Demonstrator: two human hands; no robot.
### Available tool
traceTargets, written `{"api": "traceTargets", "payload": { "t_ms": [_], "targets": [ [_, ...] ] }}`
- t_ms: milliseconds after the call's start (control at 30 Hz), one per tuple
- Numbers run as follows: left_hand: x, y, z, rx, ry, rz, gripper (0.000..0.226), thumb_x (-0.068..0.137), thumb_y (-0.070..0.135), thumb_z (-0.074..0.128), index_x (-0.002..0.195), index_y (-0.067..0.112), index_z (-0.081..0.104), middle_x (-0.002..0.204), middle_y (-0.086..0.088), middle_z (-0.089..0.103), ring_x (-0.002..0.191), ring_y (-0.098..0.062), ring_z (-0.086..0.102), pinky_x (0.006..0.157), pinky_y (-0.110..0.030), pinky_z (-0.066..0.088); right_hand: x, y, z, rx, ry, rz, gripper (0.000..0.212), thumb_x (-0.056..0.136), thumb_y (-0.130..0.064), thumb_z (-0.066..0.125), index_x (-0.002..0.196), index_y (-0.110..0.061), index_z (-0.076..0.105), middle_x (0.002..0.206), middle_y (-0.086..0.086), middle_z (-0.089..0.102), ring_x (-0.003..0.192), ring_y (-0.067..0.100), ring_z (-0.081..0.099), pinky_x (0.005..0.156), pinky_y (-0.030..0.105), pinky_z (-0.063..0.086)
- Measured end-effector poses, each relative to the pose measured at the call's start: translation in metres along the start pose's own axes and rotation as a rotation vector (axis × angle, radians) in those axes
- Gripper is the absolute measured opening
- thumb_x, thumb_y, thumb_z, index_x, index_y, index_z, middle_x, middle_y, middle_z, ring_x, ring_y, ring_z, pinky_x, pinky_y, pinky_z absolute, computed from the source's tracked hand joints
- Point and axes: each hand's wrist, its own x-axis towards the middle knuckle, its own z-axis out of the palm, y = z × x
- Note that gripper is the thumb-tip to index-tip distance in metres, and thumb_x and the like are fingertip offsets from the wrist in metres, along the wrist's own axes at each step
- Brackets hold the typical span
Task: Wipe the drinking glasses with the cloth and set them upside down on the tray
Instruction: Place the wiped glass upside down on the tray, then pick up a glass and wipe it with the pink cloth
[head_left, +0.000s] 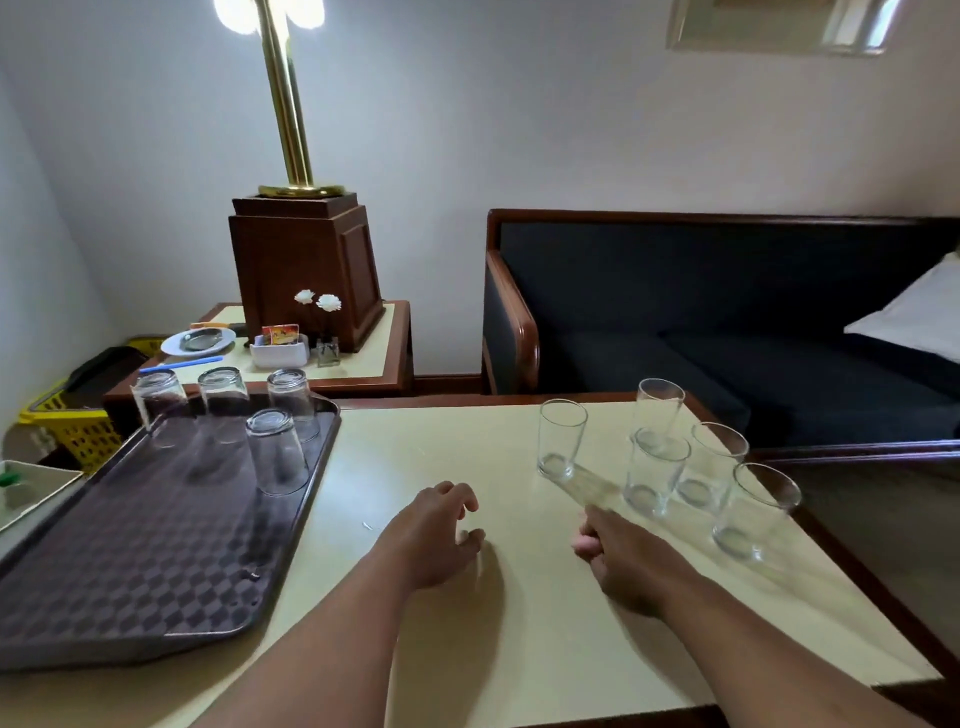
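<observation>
A small room with a dark sofa (701, 312) along the wall holds a cream-topped table (493, 665). On the table's left part lies a dark chequered tray (135, 587), with four upturned glasses (275, 452) standing at its far end. On the right side five upright glasses (655, 470) stand close together, and the nearest one (562, 439) is set a little apart toward the middle.

The hands are apart. The left hand (441, 535) hovers over the table between the tray and the cluster, fingers loosely curled and holding nothing. The right hand (628, 566) has its fingers curled round the end of a blurred, see-through thing. By its look it is a tilted glass (589, 488), and it points at the base of the nearest upright one. No cloth is in view.

The task seems to be under halfway: four glasses are done and the next is just being taken up. The next move calls for the cloth first — wherever it lies — then a wipe with both hands. After that the glass is turned mouth-down and set on the bare tray beside the upturned ones, without knocking its neighbours.
</observation>
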Motion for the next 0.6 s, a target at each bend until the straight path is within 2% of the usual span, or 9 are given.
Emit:
{"api": "traceTargets", "payload": {
  "t_ms": [67,167,233,333,400,433,500,600],
  "targets": [
    [0.018,0.007,0.012,0.006,0.018,0.03,0.035,0.089,0.038,0.058,0.122,0.031,0.05,0.114,0.012,0.052,0.081,-0.008,0.047,0.084,-0.03,0.049,0.008,0.008,0.005,0.075,0.036,-0.006,0.023,0.085,-0.023,0.046,0.104,-0.034,0.045,0.101,-0.017,0.052,0.085,-0.008,0.052,0.078,0.026,0.046],
    [0.055,0.016,0.019,-0.059,0.085,0.066,0.051,0.089,0.038,0.064,0.135,0.028,0.044,0.123,0.007,0.055,0.088,-0.011,0.055,0.088,-0.031,0.049,0.024,0.014,0.016,0.094,0.101,-0.034,0.06,0.083,-0.033,0.046,0.141,-0.022,0.034,0.115,-0.011,0.052,0.106,0.006,0.054,0.094,0.027,0.045],
    [0.085,0.024,0.022,-0.183,0.158,0.034,0.063,0.088,0.043,0.068,0.141,0.028,0.037,0.124,0.008,0.053,0.099,-0.011,0.057,0.09,-0.033,0.05,0.038,0.018,0.02,0.075,0.12,-0.065,0.073,0.081,-0.036,0.04,0.15,-0.017,0.028,0.123,-0.006,0.053,0.117,0.014,0.051,0.101,0.029,0.042],
    [0.125,0.033,0.033,-0.361,0.211,-0.013,0.085,0.081,0.05,0.075,0.148,0.027,0.028,0.135,0.007,0.052,0.118,-0.014,0.053,0.101,-0.036,0.046,0.053,0.021,0.018,0.083,0.155,-0.097,0.059,0.088,-0.03,0.042,0.146,-0.019,0.038,0.131,-0.005,0.055,0.123,0.015,0.05,0.101,0.031,0.044],
    [0.144,0.039,0.044,-0.281,0.164,0.002,0.097,0.077,0.059,0.075,0.151,0.03,0.02,0.144,0.008,0.049,0.134,-0.019,0.042,0.112,-0.044,0.034,0.06,0.02,0.016,0.105,0.177,-0.119,0.046,0.087,-0.024,0.047,0.133,-0.02,0.049,0.12,-0.007,0.06,0.114,0.014,0.056,0.093,0.031,0.048],
    [0.151,0.041,0.049,-0.232,0.14,0.007,0.099,0.076,0.062,0.074,0.152,0.032,0.017,0.146,0.009,0.048,0.137,-0.021,0.037,0.112,-0.045,0.028,0.062,0.018,0.015,0.107,0.177,-0.112,0.041,0.085,-0.023,0.048,0.126,-0.019,0.052,0.116,-0.006,0.062,0.109,0.015,0.058,0.09,0.032,0.049],
    [0.159,0.048,0.059,-0.208,0.133,0.028,0.094,0.077,0.061,0.074,0.149,0.033,0.021,0.14,0.011,0.054,0.137,-0.02,0.039,0.107,-0.042,0.025,0.066,0.015,0.015,0.098,0.173,-0.083,0.034,0.082,-0.022,0.047,0.115,-0.02,0.054,0.11,-0.004,0.063,0.103,0.018,0.058,0.084,0.031,0.047],
    [0.156,0.055,0.062,-0.242,0.211,0.04,0.07,0.08,0.053,0.075,0.136,0.03,0.039,0.122,0.018,0.061,0.126,-0.014,0.048,0.098,-0.035,0.023,0.07,0.004,0.015,0.084,0.17,-0.036,0.022,0.083,-0.019,0.047,0.104,-0.021,0.054,0.107,-0.002,0.064,0.1,0.021,0.058,0.08,0.03,0.045]
  ]
}}
